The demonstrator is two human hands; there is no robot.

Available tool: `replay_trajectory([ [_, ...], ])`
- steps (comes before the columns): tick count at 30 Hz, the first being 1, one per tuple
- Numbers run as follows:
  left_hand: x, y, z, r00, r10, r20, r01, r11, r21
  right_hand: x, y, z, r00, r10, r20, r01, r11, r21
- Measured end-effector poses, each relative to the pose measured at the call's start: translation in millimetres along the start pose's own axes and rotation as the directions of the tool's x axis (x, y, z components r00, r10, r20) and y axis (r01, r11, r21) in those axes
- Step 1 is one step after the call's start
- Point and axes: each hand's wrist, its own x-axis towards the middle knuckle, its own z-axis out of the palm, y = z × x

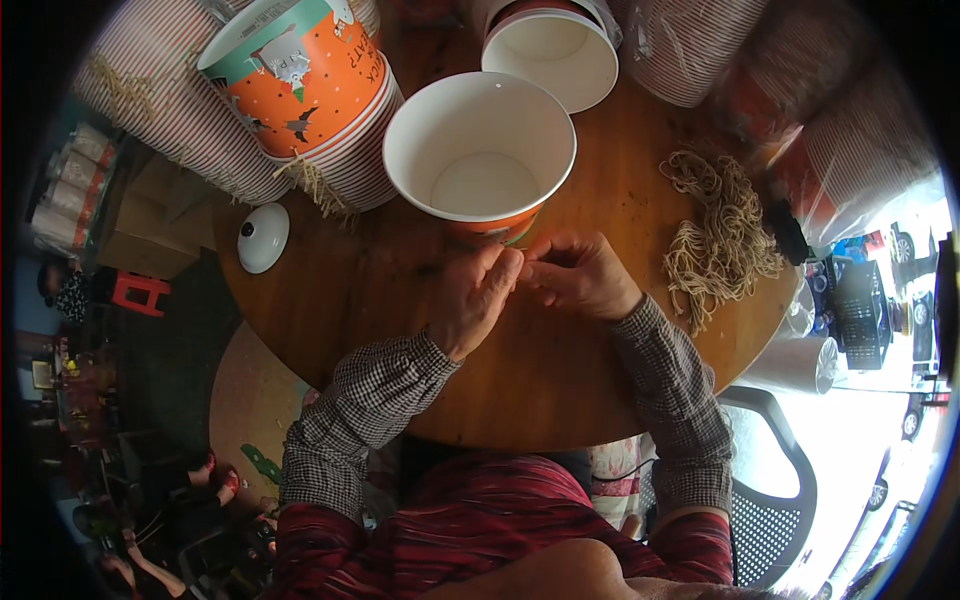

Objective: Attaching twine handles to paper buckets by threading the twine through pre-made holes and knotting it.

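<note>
at the near edge of the round wooden table (560,390), both checked-sleeved forearms come up over the rim, with bare wood between them and to either side; just past that, the left hand (472,300) and right hand (580,275) meet fingertip to fingertip, each pinched shut on something thin between them, too small to make out; touching distance beyond the fingers stands an open paper bucket (480,160), white inside, orange outside, tilted toward the person; to the right, well apart from the hands, a heap of tan string handles (720,235) lies near the table's right edge; left, a small white lid (263,238) overhangs the left rim; farther off, a stack of orange printed buckets (310,90) lies on its side, another white-lined bucket (552,55) behind; striped bucket stacks (690,50) crowd the far edge.
</note>
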Motion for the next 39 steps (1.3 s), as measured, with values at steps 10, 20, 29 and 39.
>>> replay_trajectory([
  [10,6,-9,4,0.909,0.412,-0.064,-0.320,0.789,0.524,-1,0,3,0.998,-0.055,0.019,0.058,0.974,-0.218],
  [20,3,-12,4,0.937,0.345,-0.050,-0.295,0.861,0.413,-1,-4,3,0.986,-0.163,-0.025,0.149,0.945,-0.292],
  [29,4,-17,4,0.933,0.355,-0.056,-0.325,0.899,0.294,-1,-2,3,0.983,-0.184,-0.007,0.182,0.975,-0.128],
  [39,-17,-1,-4,0.900,0.431,0.063,-0.415,0.804,0.426,-21,-31,-126,0.475,-0.452,-0.755,0.461,0.859,-0.224],
])
